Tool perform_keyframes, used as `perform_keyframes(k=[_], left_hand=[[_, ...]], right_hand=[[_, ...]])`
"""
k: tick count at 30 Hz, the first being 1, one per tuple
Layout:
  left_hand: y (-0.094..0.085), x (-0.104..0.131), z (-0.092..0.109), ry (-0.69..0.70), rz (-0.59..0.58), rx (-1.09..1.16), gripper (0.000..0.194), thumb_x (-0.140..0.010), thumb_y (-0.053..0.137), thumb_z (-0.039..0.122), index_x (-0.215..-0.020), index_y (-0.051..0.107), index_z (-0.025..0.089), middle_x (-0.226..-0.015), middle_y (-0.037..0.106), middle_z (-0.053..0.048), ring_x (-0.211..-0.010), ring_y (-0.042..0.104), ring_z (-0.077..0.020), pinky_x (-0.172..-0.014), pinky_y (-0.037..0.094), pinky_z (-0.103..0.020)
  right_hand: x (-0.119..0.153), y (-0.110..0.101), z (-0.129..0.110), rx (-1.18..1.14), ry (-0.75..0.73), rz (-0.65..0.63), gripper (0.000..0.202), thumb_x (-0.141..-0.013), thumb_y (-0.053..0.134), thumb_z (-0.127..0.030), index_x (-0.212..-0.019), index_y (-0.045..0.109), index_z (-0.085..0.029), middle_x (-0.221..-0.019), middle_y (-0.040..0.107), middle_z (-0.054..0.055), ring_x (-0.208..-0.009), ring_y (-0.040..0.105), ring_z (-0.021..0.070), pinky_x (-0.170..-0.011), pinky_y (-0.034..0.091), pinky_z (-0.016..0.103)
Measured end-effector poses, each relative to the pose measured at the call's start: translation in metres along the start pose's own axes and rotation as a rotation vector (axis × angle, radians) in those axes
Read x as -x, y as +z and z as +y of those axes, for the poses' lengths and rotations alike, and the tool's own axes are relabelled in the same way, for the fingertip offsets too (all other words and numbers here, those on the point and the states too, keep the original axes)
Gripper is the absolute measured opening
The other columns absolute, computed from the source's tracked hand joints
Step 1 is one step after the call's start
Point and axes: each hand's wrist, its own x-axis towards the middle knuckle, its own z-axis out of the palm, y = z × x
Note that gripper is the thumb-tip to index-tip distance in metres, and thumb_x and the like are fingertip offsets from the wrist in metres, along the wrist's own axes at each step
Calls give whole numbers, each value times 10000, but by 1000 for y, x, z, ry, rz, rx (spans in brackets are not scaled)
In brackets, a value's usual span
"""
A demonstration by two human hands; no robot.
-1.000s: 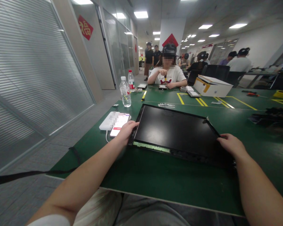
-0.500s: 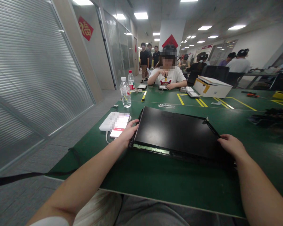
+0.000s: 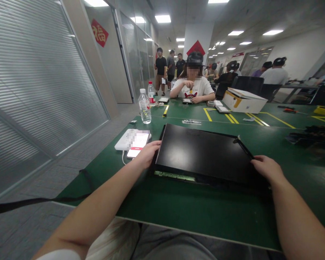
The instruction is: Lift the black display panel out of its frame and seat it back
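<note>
A black flat screen panel (image 3: 203,151) lies over a dark frame with a green circuit strip (image 3: 174,176) showing along its near left edge. A gap shows between the panel's near edge and the strip. My left hand (image 3: 147,155) grips the panel's left edge, its fingers on top and its thumb partly hidden. At the opposite side, my right hand (image 3: 268,169) holds the right edge, thumb on the rim and the other fingers out of sight below.
Left of the panel, a phone (image 3: 138,143) rests by a white box-shaped device (image 3: 121,140). Water bottles (image 3: 144,108) stand beyond. Across the green table (image 3: 200,216) sits a person (image 3: 192,86) handling a small device. A white carton (image 3: 243,100) is at the back right.
The panel's left side has risen slightly off the frame, and the gap above the green strip is wider. My left hand has shifted a little with it; my right hand is nearly unmoved.
</note>
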Motion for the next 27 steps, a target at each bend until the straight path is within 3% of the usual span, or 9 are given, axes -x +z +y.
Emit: perform_keyframes(k=[4,6,9,12,20,27], left_hand=[[-3,-1,-2,69,-24,-34,173,-880,707,172,-1019,808,150,-927,828,-91,-868,790,-224,-699,618,-268],[-6,-1,-3,110,-74,-63,270,-834,804,249,-1090,797,163,-1043,829,-107,-1012,780,-266,-790,629,-312],[-11,0,-6,158,-158,-90,509,-714,912,214,-1199,761,187,-1226,795,-120,-1180,733,-305,-958,605,-388],[-14,-1,-8,167,-197,-106,611,-663,950,207,-1236,738,204,-1317,762,-117,-1274,685,-329,-1074,551,-452],[-17,-5,-8,175,-220,-162,727,-607,1001,310,-1276,733,210,-1328,759,-119,-1306,657,-373,-1156,474,-529],[-16,-2,-6,210,-220,-192,740,-632,990,345,-1317,744,206,-1274,781,-129,-1187,716,-365,-1074,532,-526]], right_hand=[[-1,0,0,14,-6,-20,396,-828,581,-364,-1143,749,-194,-1161,771,154,-1076,725,346,-848,559,400],[0,1,0,25,-6,-33,425,-838,573,-368,-1178,740,-175,-1194,764,164,-1100,719,353,-856,554,401],[0,1,0,37,-6,-50,490,-852,555,-367,-1252,718,-137,-1237,753,180,-1143,705,368,-881,550,414],[0,2,-1,44,-1,-58,535,-854,545,-362,-1301,701,-112,-1250,748,189,-1166,698,375,-902,547,421],[1,0,-4,39,10,-31,524,-879,522,-423,-1254,735,-126,-1221,754,205,-1130,709,379,-901,557,436],[-1,2,-1,11,-9,-8,472,-846,564,-421,-1171,759,-141,-1160,764,200,-1090,721,372,-889,562,439]])
